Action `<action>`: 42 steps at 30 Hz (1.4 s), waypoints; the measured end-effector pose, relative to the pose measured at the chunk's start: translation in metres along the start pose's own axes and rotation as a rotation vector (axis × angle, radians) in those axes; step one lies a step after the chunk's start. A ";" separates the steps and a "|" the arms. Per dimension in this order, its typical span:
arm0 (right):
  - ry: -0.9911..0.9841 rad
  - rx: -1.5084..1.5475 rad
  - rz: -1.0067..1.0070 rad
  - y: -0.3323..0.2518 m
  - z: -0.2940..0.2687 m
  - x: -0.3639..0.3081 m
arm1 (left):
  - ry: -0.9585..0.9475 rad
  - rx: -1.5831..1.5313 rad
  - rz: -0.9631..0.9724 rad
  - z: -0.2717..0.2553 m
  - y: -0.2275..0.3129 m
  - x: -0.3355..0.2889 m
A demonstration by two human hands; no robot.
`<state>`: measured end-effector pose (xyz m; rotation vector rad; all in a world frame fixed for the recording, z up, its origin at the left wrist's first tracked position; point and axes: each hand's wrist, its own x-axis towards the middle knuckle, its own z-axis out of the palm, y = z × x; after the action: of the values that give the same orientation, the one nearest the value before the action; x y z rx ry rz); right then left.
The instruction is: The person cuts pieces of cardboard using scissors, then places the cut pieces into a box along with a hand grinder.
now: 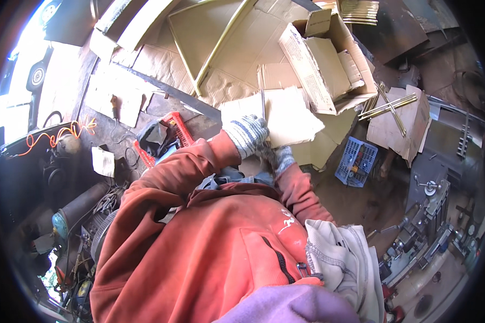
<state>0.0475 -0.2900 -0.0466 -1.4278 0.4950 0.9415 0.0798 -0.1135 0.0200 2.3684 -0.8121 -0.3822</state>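
My left hand (pixel 246 134), in a white glove with grey stripes, is closed in front of my body. A thin dark metal rod (pixel 263 102) stands up from its fingers. Close below and to the right is my right hand (pixel 281 158), also gloved, its fingers curled toward the left hand. Its fingertips are dark and partly hidden, so what they hold cannot be made out. A pale piece of cardboard (pixel 291 116) lies just beyond both hands, with its lower edge by the right hand.
An open cardboard box (pixel 323 64) stands far right of the hands. Brass-coloured rods (pixel 393 106) lie on another carton (pixel 404 132). A blue plastic basket (pixel 355 161) with small parts is at right, a red tray (pixel 180 129) at left. Machinery (pixel 420 226) fills the right side.
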 end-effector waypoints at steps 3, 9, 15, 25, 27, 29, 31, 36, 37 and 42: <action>-0.029 0.010 0.037 -0.020 -0.002 0.007 | 0.069 0.031 0.062 -0.009 0.011 -0.001; -0.023 -0.043 -0.005 0.011 -0.016 -0.014 | 0.415 -0.081 0.130 -0.060 -0.020 0.014; -0.044 -0.103 -0.045 0.020 -0.031 -0.043 | 0.787 -0.477 -0.258 -0.216 -0.097 0.014; -0.087 -0.104 -0.111 0.005 -0.036 -0.039 | 0.646 -0.027 0.241 -0.190 0.049 0.188; -0.095 -0.079 -0.110 0.000 -0.041 -0.037 | 0.511 -0.160 0.236 -0.183 0.055 0.185; -0.112 -0.086 -0.111 -0.005 -0.049 -0.037 | 0.426 -0.224 0.084 -0.163 0.045 0.172; -0.160 -0.134 -0.122 -0.003 -0.050 -0.041 | 0.178 -0.272 -0.205 -0.124 0.007 0.151; -0.269 -0.359 -0.173 0.015 -0.056 -0.070 | -0.310 -0.591 -0.275 -0.065 -0.017 0.096; -0.258 -0.449 -0.205 0.017 -0.058 -0.075 | -0.227 -0.626 -0.272 -0.070 -0.017 0.091; -0.168 -0.533 -0.293 0.016 -0.065 -0.091 | 0.441 -1.327 -0.315 -0.118 -0.023 0.105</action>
<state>-0.0017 -0.3770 0.0067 -1.8161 -0.1064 0.9815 0.2235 -0.1126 0.0903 1.2043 0.0988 -0.3362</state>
